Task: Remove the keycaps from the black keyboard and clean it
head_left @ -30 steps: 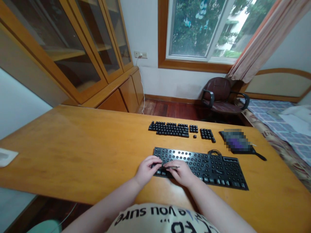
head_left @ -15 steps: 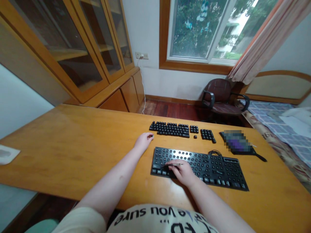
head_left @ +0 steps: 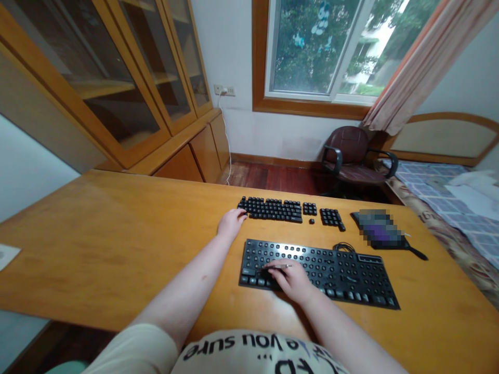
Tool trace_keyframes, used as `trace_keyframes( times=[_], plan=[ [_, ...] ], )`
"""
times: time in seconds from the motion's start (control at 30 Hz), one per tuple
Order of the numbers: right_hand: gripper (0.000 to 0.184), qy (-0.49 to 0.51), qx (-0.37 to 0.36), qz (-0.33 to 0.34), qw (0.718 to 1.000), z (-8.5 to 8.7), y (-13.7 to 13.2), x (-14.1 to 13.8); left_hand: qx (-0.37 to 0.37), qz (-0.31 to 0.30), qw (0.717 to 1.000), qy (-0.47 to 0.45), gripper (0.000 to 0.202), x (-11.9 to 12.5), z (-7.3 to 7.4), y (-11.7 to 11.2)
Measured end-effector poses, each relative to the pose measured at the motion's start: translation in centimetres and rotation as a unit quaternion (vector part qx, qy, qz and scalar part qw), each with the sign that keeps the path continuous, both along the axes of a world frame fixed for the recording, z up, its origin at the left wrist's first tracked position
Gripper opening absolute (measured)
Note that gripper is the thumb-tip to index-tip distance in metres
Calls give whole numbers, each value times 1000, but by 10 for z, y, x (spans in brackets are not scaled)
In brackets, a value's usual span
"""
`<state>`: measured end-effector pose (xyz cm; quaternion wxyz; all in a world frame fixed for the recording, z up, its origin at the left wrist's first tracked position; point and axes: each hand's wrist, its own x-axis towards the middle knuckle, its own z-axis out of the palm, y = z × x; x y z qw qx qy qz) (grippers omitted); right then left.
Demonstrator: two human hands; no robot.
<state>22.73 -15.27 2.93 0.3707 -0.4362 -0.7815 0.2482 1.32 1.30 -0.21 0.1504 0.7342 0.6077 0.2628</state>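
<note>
A black keyboard (head_left: 351,279) lies on the desk in front of me, most of its keycaps off; the bottom row and a few others are in place. My right hand (head_left: 291,278) is over its lower left part, closed on a slim metal tool (head_left: 286,266) whose tip points left at the keys. Beyond the keyboard, loose black keycaps (head_left: 275,209) are laid out in rows. My left hand (head_left: 232,223) pinches a small dark keycap (head_left: 242,213) at the left end of these rows.
A black pouch (head_left: 384,231) with a strap, partly pixelated, lies on the right of the wooden desk (head_left: 128,234). The coiled cable (head_left: 343,248) sits behind the keyboard. White paper (head_left: 7,255) is at the far left. Past the desk stand a chair (head_left: 346,148) and a bed.
My left hand has moved slightly up to the left end of the keycap rows. My right hand stays over the keyboard with the tool. The view has shifted a little.
</note>
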Motion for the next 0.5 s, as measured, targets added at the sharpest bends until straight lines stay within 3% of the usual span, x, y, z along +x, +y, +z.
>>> trace_keyframes(
  times=[0.5],
  plan=[
    [18, -4, 7, -6, 1000, 0, 0, 0, -1, -21, 999, 44, 22, 2, 1, -2]
  ],
)
